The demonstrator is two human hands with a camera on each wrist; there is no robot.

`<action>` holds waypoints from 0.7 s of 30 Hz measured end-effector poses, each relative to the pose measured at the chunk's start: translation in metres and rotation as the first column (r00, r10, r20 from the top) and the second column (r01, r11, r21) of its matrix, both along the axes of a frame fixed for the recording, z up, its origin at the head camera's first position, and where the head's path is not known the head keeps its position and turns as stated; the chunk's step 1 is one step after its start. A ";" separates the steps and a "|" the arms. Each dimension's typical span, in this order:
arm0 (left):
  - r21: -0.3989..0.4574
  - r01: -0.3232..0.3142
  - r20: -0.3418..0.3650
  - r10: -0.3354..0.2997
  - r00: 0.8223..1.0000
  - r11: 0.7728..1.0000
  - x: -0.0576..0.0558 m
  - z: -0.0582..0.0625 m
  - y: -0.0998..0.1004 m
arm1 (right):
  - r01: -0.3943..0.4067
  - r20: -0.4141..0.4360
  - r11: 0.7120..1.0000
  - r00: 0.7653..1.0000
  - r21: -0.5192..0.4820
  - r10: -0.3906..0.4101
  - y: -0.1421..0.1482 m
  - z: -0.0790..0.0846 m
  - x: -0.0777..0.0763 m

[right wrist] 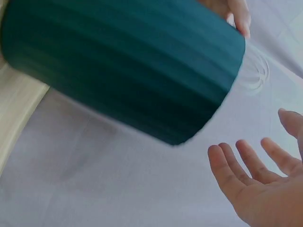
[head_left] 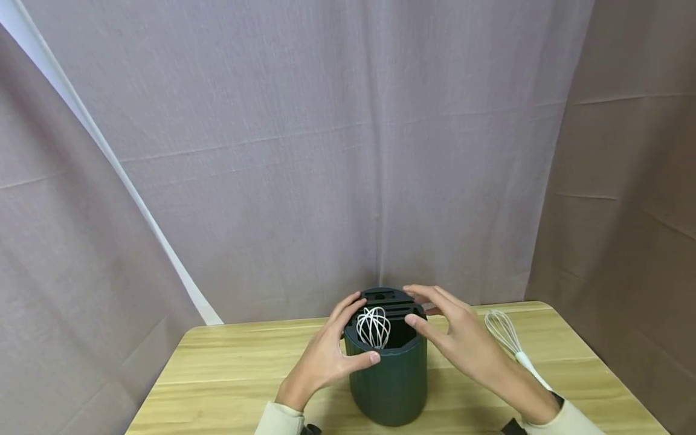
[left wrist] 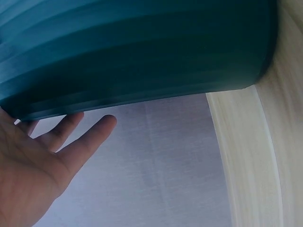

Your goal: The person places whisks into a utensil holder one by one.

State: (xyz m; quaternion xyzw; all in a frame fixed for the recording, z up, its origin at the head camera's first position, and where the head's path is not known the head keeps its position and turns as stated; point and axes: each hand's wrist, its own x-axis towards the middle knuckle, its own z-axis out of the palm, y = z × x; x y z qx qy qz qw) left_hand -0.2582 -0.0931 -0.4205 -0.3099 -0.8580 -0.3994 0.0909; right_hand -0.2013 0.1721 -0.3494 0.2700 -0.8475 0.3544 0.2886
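A dark green, ribbed round utensil holder (head_left: 388,389) stands upright on the table, with a black slotted insert across the back of its top. A whisk (head_left: 373,328) stands in its front compartment, white wire head up; its handle is hidden inside. My left hand (head_left: 323,356) spreads around the left side of the rim, thumb at the front edge and straight fingers toward the back. At the right of the rim, my right hand (head_left: 462,338) has its fingers apart and loosely bent, holding nothing. The right wrist view shows its fingertips (right wrist: 215,153) away from the holder's wall.
Another whisk (head_left: 504,332), with white wires and a white handle, lies on the table to the right, partly behind my right forearm. The light wood table (head_left: 234,368) backs onto a grey curtain (head_left: 304,181), and another curtain hangs at the right.
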 end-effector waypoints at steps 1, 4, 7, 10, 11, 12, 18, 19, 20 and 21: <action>0.004 0.003 -0.005 -0.003 1.000 1.000 0.000 0.000 0.000 | 0.015 0.003 1.000 1.000 -0.001 -0.015 0.005 0.001 0.000; 0.015 0.014 -0.018 -0.014 1.000 1.000 -0.001 -0.002 -0.001 | 0.058 0.025 0.998 0.998 -0.012 -0.058 0.020 0.004 0.002; 0.029 0.016 -0.015 -0.016 1.000 0.999 0.000 -0.002 -0.002 | 0.111 0.060 0.994 0.992 -0.016 -0.110 0.036 0.004 0.002; 0.039 0.010 0.000 -0.010 1.000 0.999 0.000 -0.002 -0.002 | 0.158 0.108 0.987 0.982 -0.013 -0.155 0.054 0.004 0.001; 0.040 0.007 0.005 -0.007 1.000 0.999 0.000 -0.002 -0.002 | 0.172 0.125 0.985 0.978 -0.011 -0.169 0.060 0.004 0.001; 0.040 0.005 0.007 -0.005 1.000 0.999 0.001 -0.001 -0.002 | 0.184 0.142 0.983 0.973 -0.006 -0.181 0.066 0.003 0.000; 0.029 -0.003 0.011 0.003 1.000 1.000 0.002 0.000 -0.003 | 0.274 0.230 0.958 0.930 0.079 -0.285 0.101 -0.008 -0.001; 0.025 -0.006 0.014 0.005 1.000 1.000 0.003 0.001 -0.002 | 0.285 0.244 0.953 0.922 0.102 -0.302 0.106 -0.011 -0.002; 0.022 -0.008 0.017 0.007 1.000 1.000 0.003 0.001 -0.002 | 0.294 0.260 0.948 0.912 0.121 -0.316 0.112 -0.014 -0.003; 0.020 -0.009 0.021 0.009 1.000 1.000 0.004 0.002 -0.002 | 0.302 0.276 0.943 0.903 0.138 -0.329 0.117 -0.017 -0.005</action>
